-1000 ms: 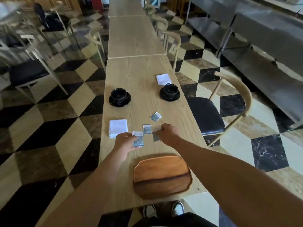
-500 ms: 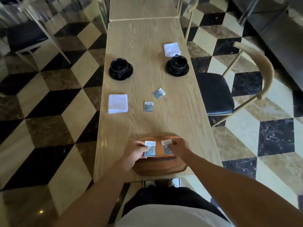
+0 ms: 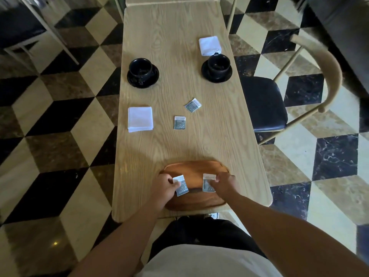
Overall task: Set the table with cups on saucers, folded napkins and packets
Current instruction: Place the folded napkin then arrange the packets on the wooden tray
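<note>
Head view: I see the left hand (image 3: 162, 187) pinching a packet (image 3: 181, 185) between thumb and fingers, and the right hand (image 3: 224, 183) pinching a second packet (image 3: 208, 182) likewise. Both sit over the wooden tray (image 3: 194, 167) at 6 o'clock on the table (image 3: 179, 37). Two loose packets (image 3: 180, 122) (image 3: 192, 105) lie at centre. A folded napkin (image 3: 140, 119) lies at 9 o'clock. Cups on saucers stand at 11 o'clock (image 3: 143, 72) and 1 o'clock (image 3: 217, 67); another napkin (image 3: 210, 45) touches the latter.
</note>
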